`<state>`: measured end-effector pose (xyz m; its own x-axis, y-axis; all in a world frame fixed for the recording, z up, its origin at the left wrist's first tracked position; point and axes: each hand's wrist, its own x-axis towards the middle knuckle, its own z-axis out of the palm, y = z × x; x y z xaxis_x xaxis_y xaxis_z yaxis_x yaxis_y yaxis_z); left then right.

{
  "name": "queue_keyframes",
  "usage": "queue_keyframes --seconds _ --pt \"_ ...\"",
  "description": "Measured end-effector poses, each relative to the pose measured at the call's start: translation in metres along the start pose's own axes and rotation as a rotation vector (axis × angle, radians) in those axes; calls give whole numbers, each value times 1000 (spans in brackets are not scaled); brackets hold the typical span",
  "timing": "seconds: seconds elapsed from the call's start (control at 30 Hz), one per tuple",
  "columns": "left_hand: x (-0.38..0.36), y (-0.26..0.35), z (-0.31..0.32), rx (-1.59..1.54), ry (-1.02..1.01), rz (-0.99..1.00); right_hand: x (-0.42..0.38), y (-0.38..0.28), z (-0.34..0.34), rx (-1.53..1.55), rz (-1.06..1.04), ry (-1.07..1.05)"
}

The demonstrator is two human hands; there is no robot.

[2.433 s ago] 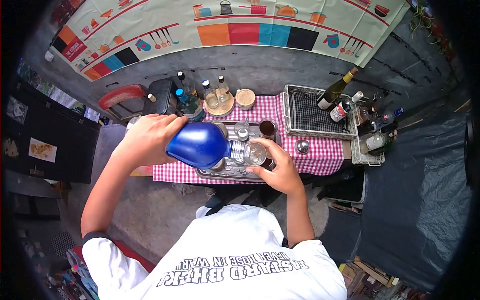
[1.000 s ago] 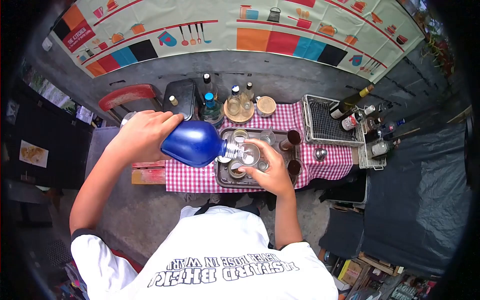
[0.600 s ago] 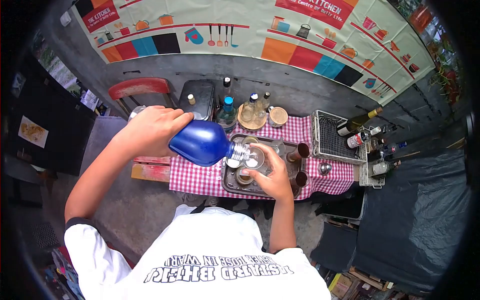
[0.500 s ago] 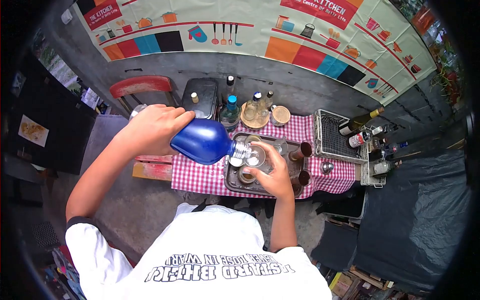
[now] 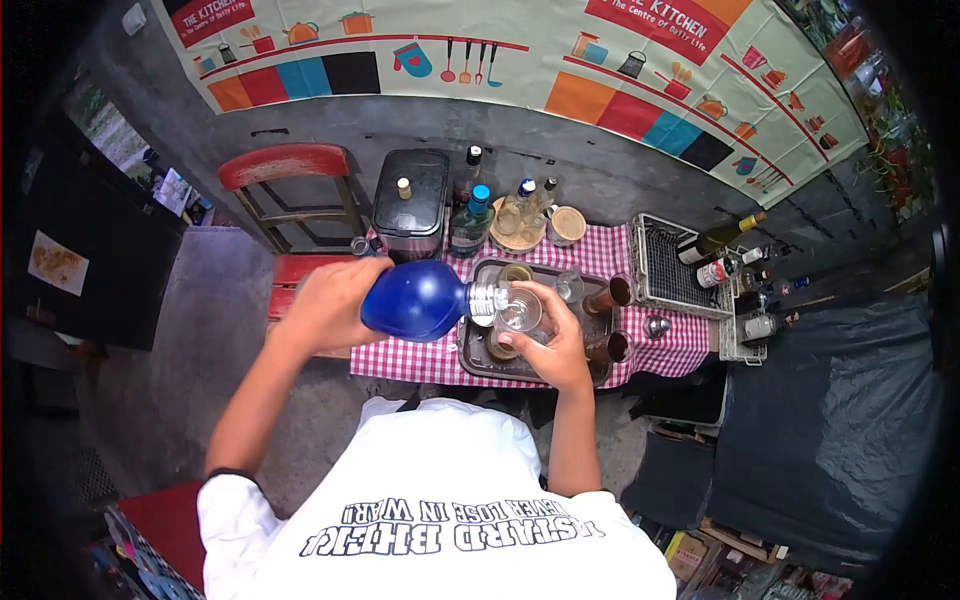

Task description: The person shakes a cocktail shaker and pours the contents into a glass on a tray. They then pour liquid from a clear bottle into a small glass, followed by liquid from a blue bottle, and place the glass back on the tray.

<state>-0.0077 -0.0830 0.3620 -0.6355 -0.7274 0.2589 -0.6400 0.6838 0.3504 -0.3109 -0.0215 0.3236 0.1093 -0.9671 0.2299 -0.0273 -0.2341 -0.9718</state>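
My left hand (image 5: 330, 305) is wrapped around a blue bottle (image 5: 415, 300), held tilted over with its neck pointing right. The bottle's clear threaded mouth is at the rim of a small clear glass (image 5: 522, 312). Thumb and fingers of my right hand (image 5: 557, 350) grip that glass from the right side. How much liquid is in the glass I cannot make out. Below both hands, a dark tray (image 5: 480, 370) holds several glasses, among them two brown tumblers (image 5: 606, 294) on its right side.
The tray rests on a red-checked tablecloth (image 5: 400, 365). Behind it stand a blue-capped bottle (image 5: 470, 225), more bottles on a round wooden board (image 5: 517, 238), and a black-lidded container (image 5: 412, 200). A wire basket (image 5: 655, 265) with bottles beside it is at right. A red chair (image 5: 285, 165) stands left.
My left hand has come down, so the blue bottle lies nearer level than before. The glass in my right hand has shifted slightly right. The camera view has also moved a little.
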Motion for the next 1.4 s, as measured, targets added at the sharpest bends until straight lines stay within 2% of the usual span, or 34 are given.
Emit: queue_keyframes --seconds 0.1,0.2,0.23,0.3,0.33,0.37,0.43,0.47,0.57,0.63,0.7,0.83,1.1,1.23,1.4 --pt "-20 4 24 -154 48 -76 -5 2 4 7 72 -1" --pt "-40 2 60 -377 72 -342 -9 10 7 33 140 -28" --pt "-44 0 70 -386 59 -345 -11 13 7 34 154 -21" --pt "-53 -5 96 -573 171 -370 -16 26 5 -54 187 -10" --pt "-62 -12 118 -686 156 -457 -19 34 5 -6 247 10" --pt "-65 -16 132 -695 150 -465 -21 43 3 -9 260 9" --pt "-69 -22 155 -474 231 -345 -24 64 -1 -173 299 17" --pt "-73 -24 172 -574 237 -402 -24 69 -1 -234 325 10" --pt "-77 -30 207 -608 261 -490 -26 102 -5 -331 366 -1" --pt "-79 -40 233 -590 283 -483 -21 122 -7 -376 406 -4" --pt "-75 -34 234 -675 293 -733 -15 124 -7 -446 434 -52" --pt "-73 -43 250 -683 248 -837 -7 152 -21 -614 356 -113" --pt "-78 -53 270 -751 348 -669 14 155 -33 -861 324 -297" --pt "-78 -55 280 -787 403 -625 21 155 -37 -908 240 -307" --pt "-80 -59 279 -692 302 -634 27 149 -38 -958 262 -348"
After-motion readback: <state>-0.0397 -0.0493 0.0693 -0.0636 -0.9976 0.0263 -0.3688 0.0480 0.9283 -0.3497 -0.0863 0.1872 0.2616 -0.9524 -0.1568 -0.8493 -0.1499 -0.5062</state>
